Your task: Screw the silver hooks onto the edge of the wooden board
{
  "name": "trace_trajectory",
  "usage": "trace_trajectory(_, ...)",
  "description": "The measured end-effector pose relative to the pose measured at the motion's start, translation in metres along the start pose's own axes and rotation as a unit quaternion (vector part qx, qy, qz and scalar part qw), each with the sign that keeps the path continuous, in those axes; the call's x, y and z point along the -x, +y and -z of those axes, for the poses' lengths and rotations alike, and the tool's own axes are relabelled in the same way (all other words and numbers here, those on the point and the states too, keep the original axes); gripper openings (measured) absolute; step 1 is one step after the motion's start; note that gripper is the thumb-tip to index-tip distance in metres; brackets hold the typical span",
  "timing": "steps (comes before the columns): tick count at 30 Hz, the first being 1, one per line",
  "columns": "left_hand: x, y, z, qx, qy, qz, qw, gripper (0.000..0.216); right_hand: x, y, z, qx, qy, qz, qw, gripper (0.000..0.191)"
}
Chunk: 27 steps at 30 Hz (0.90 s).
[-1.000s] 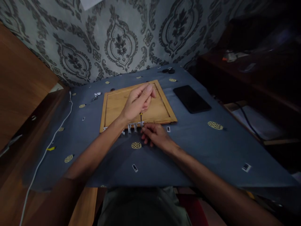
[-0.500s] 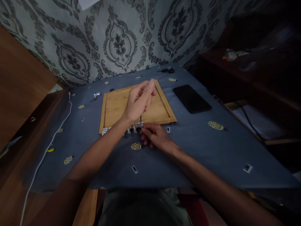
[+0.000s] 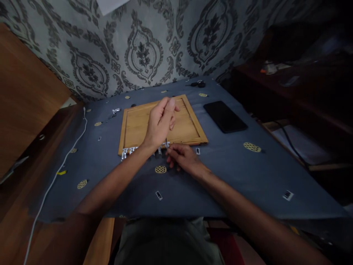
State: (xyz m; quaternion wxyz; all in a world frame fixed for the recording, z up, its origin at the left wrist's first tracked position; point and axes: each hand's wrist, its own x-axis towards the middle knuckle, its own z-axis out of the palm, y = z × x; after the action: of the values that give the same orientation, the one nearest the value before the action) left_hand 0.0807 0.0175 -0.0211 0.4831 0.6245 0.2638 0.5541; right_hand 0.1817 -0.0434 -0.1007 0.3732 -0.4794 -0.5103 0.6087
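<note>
My left hand (image 3: 159, 123) is closed in a fist above a wooden panel (image 3: 135, 129) with a raised frame. From under the fist a thin dark screwdriver shaft (image 3: 166, 140) points down to a small metal hinge (image 3: 167, 145) on the panel's near edge. The handle is hidden inside the fist. My right hand (image 3: 184, 157) pinches that hinge from the right with thumb and forefinger. Several similar metal hinges (image 3: 124, 153) line the same edge to the left, partly behind my left forearm.
A black phone or tablet (image 3: 224, 116) lies right of the panel. Loose metal hardware (image 3: 116, 110) sits to the left. A dark object with a thin end (image 3: 199, 84) lies at the back. A white cable (image 3: 66, 154) runs along the left side of the blue tablecloth (image 3: 220, 184).
My left fist has turned and shifted slightly left and down over the shaft. My right hand stays at the hinge. The whole view has shifted slightly.
</note>
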Motion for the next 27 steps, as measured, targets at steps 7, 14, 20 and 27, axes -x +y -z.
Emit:
trace_trajectory(7,-0.003,-0.004,-0.004,-0.003,0.035,0.038,0.999,0.053,-0.001,-0.002,-0.001,0.005,0.003,-0.007,1.0,0.019)
trace_trajectory(14,-0.012,-0.006,0.003,-0.005,-0.038,0.054,0.998,0.055,-0.001,0.0,0.0,0.012,-0.004,-0.005,1.0,0.018)
trace_trajectory(20,-0.015,0.002,0.007,0.022,-0.114,0.095,0.989,0.058,-0.001,0.001,0.001,0.016,-0.011,-0.003,1.0,0.017)
trace_trajectory(27,-0.016,0.004,0.011,0.038,-0.161,0.124,0.978,0.055,-0.001,0.002,0.001,0.011,-0.01,0.0,1.0,0.017)
